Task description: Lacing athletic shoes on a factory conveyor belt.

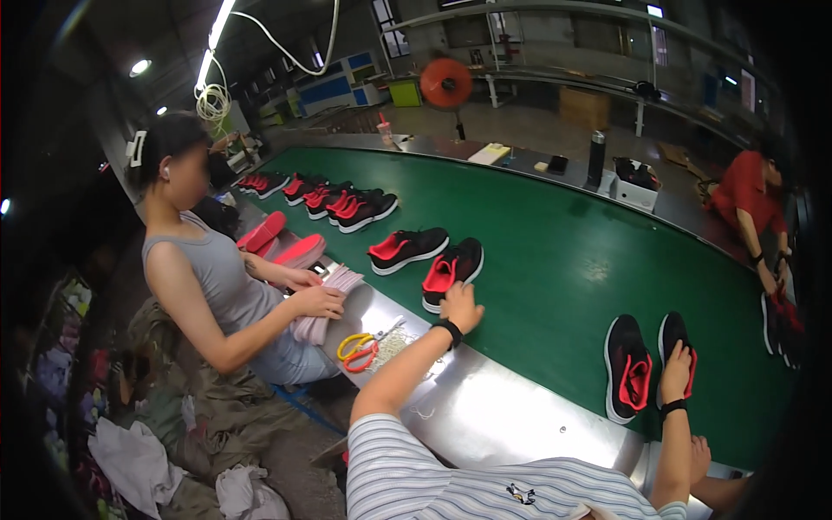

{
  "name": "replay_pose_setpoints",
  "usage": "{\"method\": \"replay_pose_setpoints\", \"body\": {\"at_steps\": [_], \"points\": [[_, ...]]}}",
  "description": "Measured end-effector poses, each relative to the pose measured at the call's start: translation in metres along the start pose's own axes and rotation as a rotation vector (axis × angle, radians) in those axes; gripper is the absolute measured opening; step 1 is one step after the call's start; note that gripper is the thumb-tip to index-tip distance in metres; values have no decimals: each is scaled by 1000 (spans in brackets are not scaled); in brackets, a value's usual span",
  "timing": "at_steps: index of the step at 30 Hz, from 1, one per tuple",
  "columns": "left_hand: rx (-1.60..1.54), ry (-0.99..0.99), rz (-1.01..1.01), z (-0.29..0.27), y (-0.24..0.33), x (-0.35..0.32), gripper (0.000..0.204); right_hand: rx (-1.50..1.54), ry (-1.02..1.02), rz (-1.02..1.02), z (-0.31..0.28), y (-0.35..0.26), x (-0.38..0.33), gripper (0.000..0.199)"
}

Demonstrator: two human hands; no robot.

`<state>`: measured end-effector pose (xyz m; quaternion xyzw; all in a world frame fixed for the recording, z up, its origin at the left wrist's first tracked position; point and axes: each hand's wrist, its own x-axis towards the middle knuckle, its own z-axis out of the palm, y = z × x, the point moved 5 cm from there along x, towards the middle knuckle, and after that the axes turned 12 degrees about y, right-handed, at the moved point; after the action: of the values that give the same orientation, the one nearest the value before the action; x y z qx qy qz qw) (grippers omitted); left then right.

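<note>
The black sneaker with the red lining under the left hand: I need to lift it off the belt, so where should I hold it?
Probably at the heel collar. The sneaker lies upright on its sole on the green belt, heel toward the steel edge, and the left hand already rests there. Coming from the near side, the fingers could hook into the open red collar, thumb outside the heel.

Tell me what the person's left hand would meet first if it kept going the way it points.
The left hand already rests at the heel of a black-and-red shoe on the green belt. Going straight on, it would push further onto that shoe; its partner shoe lies beyond and to the left.
</note>
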<state>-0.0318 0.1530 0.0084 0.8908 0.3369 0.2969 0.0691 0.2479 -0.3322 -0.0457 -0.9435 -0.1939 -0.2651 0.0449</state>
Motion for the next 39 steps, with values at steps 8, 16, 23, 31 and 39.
{"method": "replay_pose_setpoints", "body": {"at_steps": [8,16,23,31,39], "points": [[418,-129,-138,42,-60,28,21,658,72,-363,-99,-70,-76,51],[-198,-168,121,71,83,-30,22,367,177,-437,-97,-60,-89,24],[-448,-551,388,66,226,-133,38,358,29,-180,-122,-108,-31,52],[-702,-415,422,54,259,-174,48,546,-272,-63,-37,-174,12,49],[-686,-373,651,54,270,-185,45,759,325,-275,-79,-170,-15,15]]}}
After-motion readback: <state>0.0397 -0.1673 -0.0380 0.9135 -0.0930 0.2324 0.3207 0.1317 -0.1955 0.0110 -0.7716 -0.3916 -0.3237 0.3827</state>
